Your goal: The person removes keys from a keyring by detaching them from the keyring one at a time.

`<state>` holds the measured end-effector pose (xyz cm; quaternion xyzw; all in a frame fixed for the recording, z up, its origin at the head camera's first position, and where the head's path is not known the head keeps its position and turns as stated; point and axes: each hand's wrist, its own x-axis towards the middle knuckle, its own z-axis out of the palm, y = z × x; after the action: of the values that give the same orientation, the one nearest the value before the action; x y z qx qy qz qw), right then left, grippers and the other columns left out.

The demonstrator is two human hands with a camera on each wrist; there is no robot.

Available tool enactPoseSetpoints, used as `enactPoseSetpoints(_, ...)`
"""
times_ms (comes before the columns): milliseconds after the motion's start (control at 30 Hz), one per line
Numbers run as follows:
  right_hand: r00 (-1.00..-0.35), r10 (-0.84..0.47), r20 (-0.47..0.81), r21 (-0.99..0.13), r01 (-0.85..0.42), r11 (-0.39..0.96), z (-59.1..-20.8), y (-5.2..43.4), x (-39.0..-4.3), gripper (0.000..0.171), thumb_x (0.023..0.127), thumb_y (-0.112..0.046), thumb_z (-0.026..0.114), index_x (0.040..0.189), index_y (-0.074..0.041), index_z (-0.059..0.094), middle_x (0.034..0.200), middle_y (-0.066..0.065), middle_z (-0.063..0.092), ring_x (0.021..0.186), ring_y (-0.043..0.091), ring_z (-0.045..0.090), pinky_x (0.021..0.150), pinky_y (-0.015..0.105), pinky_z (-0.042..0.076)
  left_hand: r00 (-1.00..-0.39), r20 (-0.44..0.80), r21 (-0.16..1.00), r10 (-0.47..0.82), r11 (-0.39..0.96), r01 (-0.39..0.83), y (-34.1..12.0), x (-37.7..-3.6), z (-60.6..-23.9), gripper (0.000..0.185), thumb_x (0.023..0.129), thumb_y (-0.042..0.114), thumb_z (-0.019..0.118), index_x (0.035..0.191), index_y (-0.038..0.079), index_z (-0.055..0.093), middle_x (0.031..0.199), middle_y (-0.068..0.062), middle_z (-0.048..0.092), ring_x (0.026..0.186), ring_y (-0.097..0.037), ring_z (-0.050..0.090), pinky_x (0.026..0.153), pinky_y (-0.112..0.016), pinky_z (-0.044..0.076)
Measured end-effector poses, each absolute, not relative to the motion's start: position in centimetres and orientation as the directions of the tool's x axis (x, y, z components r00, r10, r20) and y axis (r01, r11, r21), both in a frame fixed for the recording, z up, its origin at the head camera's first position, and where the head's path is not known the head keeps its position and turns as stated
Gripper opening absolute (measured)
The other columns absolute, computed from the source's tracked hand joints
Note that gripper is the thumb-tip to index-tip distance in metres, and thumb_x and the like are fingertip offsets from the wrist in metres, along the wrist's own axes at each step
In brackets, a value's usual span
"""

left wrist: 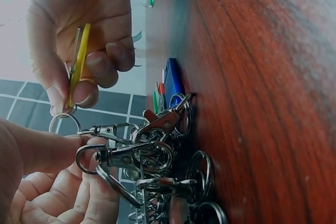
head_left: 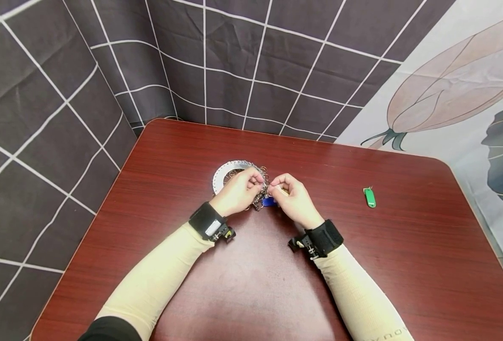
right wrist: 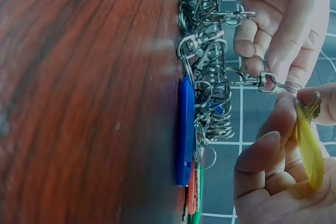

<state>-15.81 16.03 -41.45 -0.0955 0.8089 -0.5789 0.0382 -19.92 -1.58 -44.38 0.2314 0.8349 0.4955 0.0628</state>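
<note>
Here, right hand (right wrist: 283,177) pinching yellow tag (right wrist: 310,150)

Glossy reddish-brown wood-grain table (head_left: 362,284), smooth. Heap of shiny silver metal clasps and split rings (right wrist: 207,66), polished. Smooth blue plastic tag (right wrist: 185,129); translucent yellow plastic tag (right wrist: 310,150). At three o'clock, glossy green plastic tag (head_left: 369,197). Matt cream knitted cloth sleeves (head_left: 157,279).

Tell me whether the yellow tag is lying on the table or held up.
Held up: the right hand pinches the yellow tag above the table.
</note>
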Motion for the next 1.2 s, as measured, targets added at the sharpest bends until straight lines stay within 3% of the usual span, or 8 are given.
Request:
enactPoseSetpoints(133, -0.973, -0.227, 0.032, -0.941, -0.106, 0.322, -41.55, 16.04, -15.84, 0.011, 0.091, 0.003, 0.059, 0.099, 0.008, 0.055, 0.079, 0.028, 0.058, 0.056, 0.03, 0.051, 0.049, 0.021, 0.041, -0.887, 0.126, 0.853, 0.443, 0.409, 0.326, -1.6, -19.93, -44.45, 0.008, 0.093, 0.005, 0.06, 0.101, 0.005, 0.06, 0.091, -0.004, 0.065, 0.08, -0.012, 0.064, 0.069, -0.022, 0.053)
enactPoseSetpoints(267, -0.969, -0.245, 0.021, -0.936, -0.105, 0.336, -41.62, 16.09, -15.82, 0.011, 0.091, 0.002, 0.059, 0.1, 0.008, 0.055, 0.083, 0.035, 0.058, 0.06, 0.043, 0.051, 0.048, 0.021, 0.042, -0.889, 0.139, 0.846, 0.437, 0.415, 0.336, -1.63, -19.93, -44.37, 0.008, 0.092, 0.005, 0.06, 0.101, 0.004, 0.061, 0.089, -0.007, 0.067, 0.079, -0.012, 0.065, 0.07, -0.023, 0.053)
enactPoseSetpoints(467, -0.968, -0.252, 0.019, -0.928, -0.111, 0.356, -41.77, 16.17, -15.83, 0.012, 0.091, 0.002, 0.06, 0.1, 0.008, 0.055, 0.083, 0.034, 0.058, 0.056, 0.026, 0.052, 0.049, 0.02, 0.041, -0.886, 0.146, 0.848, 0.441, 0.406, 0.342, -1.63, -19.87, -44.27, 0.009, 0.091, 0.004, 0.061, 0.099, 0.004, 0.062, 0.087, -0.007, 0.068, 0.078, -0.012, 0.065, 0.071, -0.023, 0.053)
enactPoseSetpoints(733, -0.968, -0.246, 0.044, -0.927, -0.131, 0.35, -41.83, 16.23, -15.8, 0.012, 0.091, 0.002, 0.061, 0.1, 0.008, 0.056, 0.082, 0.033, 0.059, 0.055, 0.015, 0.05, 0.049, 0.02, 0.04, -0.89, 0.194, 0.808, 0.412, 0.448, 0.383, -1.75, -19.88, -44.31, 0.006, 0.089, 0.006, 0.062, 0.093, 0.009, 0.061, 0.083, -0.001, 0.064, 0.077, -0.012, 0.063, 0.071, -0.023, 0.051)
enactPoseSetpoints(1000, -0.977, -0.201, 0.077, -0.928, -0.144, 0.344, -41.85, 16.3, -15.89, 0.011, 0.09, 0.0, 0.061, 0.098, 0.006, 0.057, 0.076, 0.026, 0.059, 0.054, 0.012, 0.048, 0.048, 0.021, 0.04, -0.893, 0.168, 0.838, 0.418, 0.416, 0.352, -1.78, -19.9, -44.32, 0.005, 0.09, 0.004, 0.062, 0.094, 0.006, 0.06, 0.081, -0.003, 0.066, 0.074, -0.011, 0.064, 0.069, -0.024, 0.052)
enactPoseSetpoints(1200, -0.97, -0.235, 0.068, -0.927, -0.149, 0.345, -41.82, 16.34, -15.89, 0.011, 0.09, 0.002, 0.061, 0.099, 0.008, 0.056, 0.075, 0.025, 0.059, 0.053, 0.016, 0.05, 0.047, 0.022, 0.04, -0.893, 0.154, 0.845, 0.422, 0.412, 0.341, -1.63, -19.91, -44.44, 0.006, 0.092, 0.003, 0.061, 0.098, 0.005, 0.06, 0.085, -0.006, 0.066, 0.076, -0.014, 0.066, 0.071, -0.023, 0.053)
